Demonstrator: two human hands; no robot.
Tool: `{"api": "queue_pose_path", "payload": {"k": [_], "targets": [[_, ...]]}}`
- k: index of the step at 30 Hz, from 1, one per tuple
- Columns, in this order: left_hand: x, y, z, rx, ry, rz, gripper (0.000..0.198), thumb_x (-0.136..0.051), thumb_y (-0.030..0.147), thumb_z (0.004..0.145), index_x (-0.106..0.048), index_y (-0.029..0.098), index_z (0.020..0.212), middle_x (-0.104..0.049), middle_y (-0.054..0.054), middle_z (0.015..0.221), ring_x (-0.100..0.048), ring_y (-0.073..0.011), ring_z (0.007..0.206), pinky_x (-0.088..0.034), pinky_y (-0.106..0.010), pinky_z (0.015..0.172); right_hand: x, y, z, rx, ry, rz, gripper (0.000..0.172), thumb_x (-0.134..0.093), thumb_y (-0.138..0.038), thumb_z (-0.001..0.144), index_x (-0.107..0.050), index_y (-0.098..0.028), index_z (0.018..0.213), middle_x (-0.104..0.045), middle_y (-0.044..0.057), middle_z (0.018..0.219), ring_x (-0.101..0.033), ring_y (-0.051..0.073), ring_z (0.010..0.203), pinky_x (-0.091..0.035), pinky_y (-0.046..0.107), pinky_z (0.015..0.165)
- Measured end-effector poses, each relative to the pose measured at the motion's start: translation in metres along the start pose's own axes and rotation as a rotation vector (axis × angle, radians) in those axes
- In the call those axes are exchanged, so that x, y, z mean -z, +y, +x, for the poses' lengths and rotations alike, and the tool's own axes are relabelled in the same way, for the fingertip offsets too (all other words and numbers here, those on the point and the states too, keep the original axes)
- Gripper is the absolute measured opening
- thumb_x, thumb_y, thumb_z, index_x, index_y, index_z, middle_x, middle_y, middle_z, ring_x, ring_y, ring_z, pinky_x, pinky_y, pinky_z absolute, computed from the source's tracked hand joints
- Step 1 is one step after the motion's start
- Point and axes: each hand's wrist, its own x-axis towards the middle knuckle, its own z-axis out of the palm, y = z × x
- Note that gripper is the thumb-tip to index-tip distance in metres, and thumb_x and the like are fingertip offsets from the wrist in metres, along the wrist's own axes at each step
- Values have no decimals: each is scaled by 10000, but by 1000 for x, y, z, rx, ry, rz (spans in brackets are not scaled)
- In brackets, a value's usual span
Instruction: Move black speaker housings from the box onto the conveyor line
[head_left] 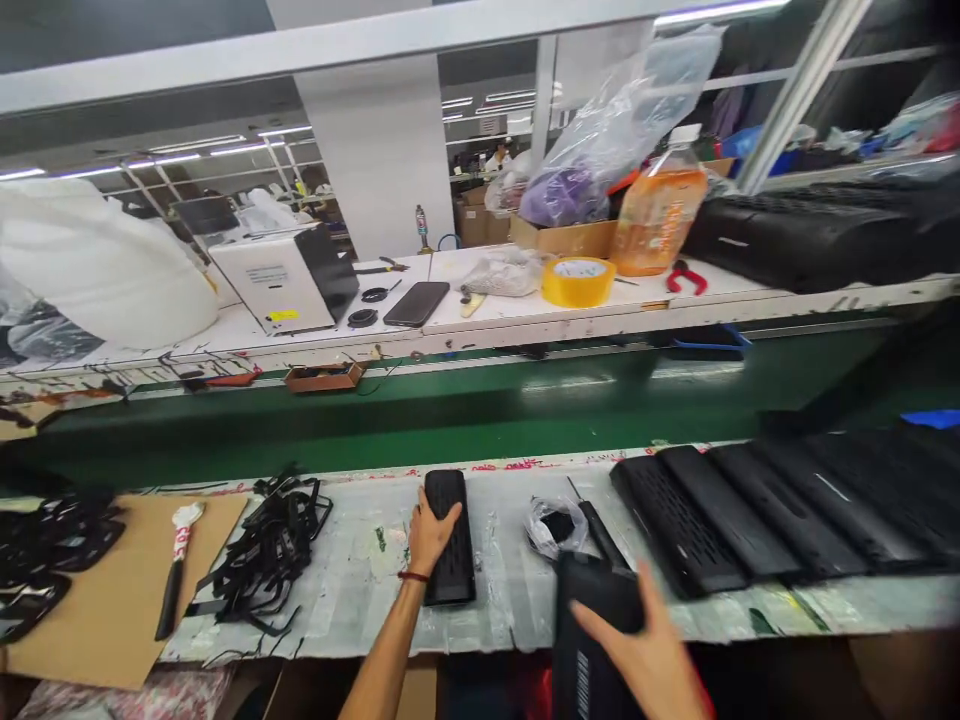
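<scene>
My left hand (430, 535), with a dark band at the wrist, grips a long black perforated plastic casing (456, 575) lying on the bench, thumb on top and fingers along its left side. In my right hand (651, 645), blurred by motion, is another black plastic casing (589, 655) with white lettering, at the bench's front edge. Between the hands and further back are a clear plastic bag (555, 527) with small black pieces and a black-handled screwdriver (602, 533). Several black casings (757, 520) stand in a row on the right.
Left of my hands lies a pile of thin black frames (266, 560), then a hammer (174, 580) on a cardboard sheet (112, 640). The shelf behind holds a phone (417, 303), yellow tape (577, 282), a bottle of orange liquid (660, 215) and a white box (277, 280).
</scene>
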Motion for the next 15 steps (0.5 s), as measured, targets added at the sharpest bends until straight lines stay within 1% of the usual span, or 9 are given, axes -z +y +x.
{"api": "queue_pose_path", "payload": {"k": [2,3,4,6,8,9,11,13,15], "targets": [[1,-20,-19,22,13,13,603,-718,409,917,-505,188,1437,-514,-144,1496,-503,-340,1370,-380,-610,1160,-64,-26,31,-82,-130,-99,812,-673,-654,868,-460,-112,1432,-608,109,1080,-616,151,928,-586,301,795],[3,-29,-26,32,17,13,595,-711,421,922,-512,187,1431,-534,-143,1481,-525,-331,1352,-397,-598,1152,-93,-40,44,-118,-186,-149,827,-697,-640,851,-452,-120,1446,-602,110,1079,-614,160,937,-586,323,817],[4,-37,-31,41,20,9,578,-701,433,928,-524,187,1421,-557,-139,1461,-551,-320,1329,-417,-582,1140,-120,-53,56,-144,-213,-192,800,-690,-623,863,-452,-129,1445,-584,120,1129,-603,178,1000,-583,362,872],[5,-49,-34,56,23,-4,558,-691,450,934,-543,187,1404,-600,-132,1420,-596,-302,1282,-448,-558,1118,-161,-73,76,-182,-213,-260,752,-661,-584,897,-434,-140,1460,-524,144,1261,-557,224,1143,-547,451,995],[6,-58,-30,65,24,-17,576,-695,456,930,-535,188,1414,-604,-135,1420,-603,-300,1279,-452,-553,1118,-184,-83,91,-177,-176,-289,744,-641,-555,920,-399,-137,1486,-445,166,1383,-493,264,1261,-488,513,1090],[6,-61,-27,66,20,-24,599,-697,456,928,-517,189,1433,-590,-139,1439,-594,-303,1293,-447,-554,1124,-189,-84,95,-146,-160,-289,744,-637,-547,926,-391,-136,1495,-412,172,1427,-468,277,1300,-466,527,1119],[5,-66,-23,60,-2,-40,680,-708,453,919,-452,187,1489,-552,-154,1485,-574,-310,1323,-438,-557,1135,-183,-80,92,-13,-143,-260,715,-629,-539,937,-411,-141,1489,-373,170,1479,-433,287,1351,-449,526,1145],[1,-66,-21,44,-40,-52,780,-735,453,890,-389,174,1531,-544,-174,1495,-576,-316,1327,-440,-548,1137,-161,-71,72,187,-128,-208,627,-602,-511,963,-459,-148,1454,-381,148,1489,-435,262,1363,-465,481,1145],[-6,-62,-20,11,-74,-63,838,-754,463,856,-374,155,1537,-583,-183,1458,-599,-314,1307,-451,-514,1135,-133,-56,37,389,-95,-166,524,-550,-470,998,-498,-145,1406,-427,128,1457,-477,214,1321,-504,403,1104]]}}
